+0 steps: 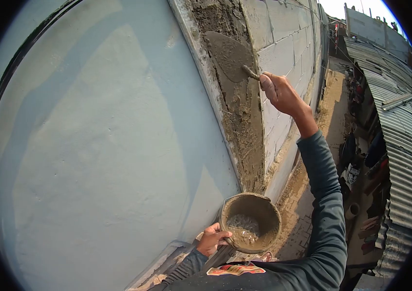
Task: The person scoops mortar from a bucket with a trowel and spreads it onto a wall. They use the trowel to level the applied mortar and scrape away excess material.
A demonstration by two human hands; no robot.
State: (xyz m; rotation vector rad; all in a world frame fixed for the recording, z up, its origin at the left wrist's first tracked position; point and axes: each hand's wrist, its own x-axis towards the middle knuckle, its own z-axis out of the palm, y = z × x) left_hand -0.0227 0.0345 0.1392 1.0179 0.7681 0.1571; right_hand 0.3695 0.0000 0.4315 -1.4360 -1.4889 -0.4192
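My right hand [282, 93] is closed around the handle of a trowel [228, 54]. Its broad, mortar-coated blade lies against a strip of wet mortar [245, 126] between the smooth grey-blue wall and the block wall. Lower down, my left hand [212, 239] grips the rim of a bucket [266, 206] on its left side, thumb over the edge. The bucket is tilted so its inside shows. Some wet mortar [245, 237] and water lie at its bottom. My left fingers are partly hidden behind the bucket.
A smooth grey-blue wall [104, 136] fills the left, and a light block wall [286, 53] runs away on the right. Far below is a paved alley [296, 218] beside a corrugated metal roof [400, 140]. A ledge [160, 266] shows near my left arm.
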